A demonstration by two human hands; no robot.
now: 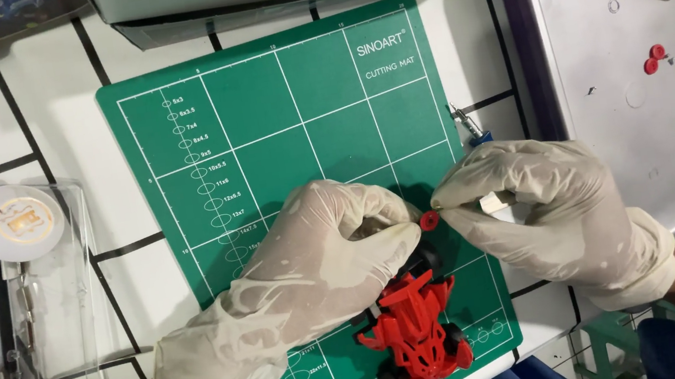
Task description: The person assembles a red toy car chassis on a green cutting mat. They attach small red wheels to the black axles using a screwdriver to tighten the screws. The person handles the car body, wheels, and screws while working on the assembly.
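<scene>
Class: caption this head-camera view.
Gloved left hand steadies red toy car; gloved right hand pinches small red wheel.

We see both hands covered with pale thin gloves, and the bare forearms come in from the bottom edge. Our left hand (313, 263) lies with its back to the camera, the fingers curled down and closed, the wrist bent a little to the right. Our right hand (542, 205) reaches in from the right side, and its thumb and forefinger are pinched together at the tips. The fingertips of the two hands almost meet.
</scene>
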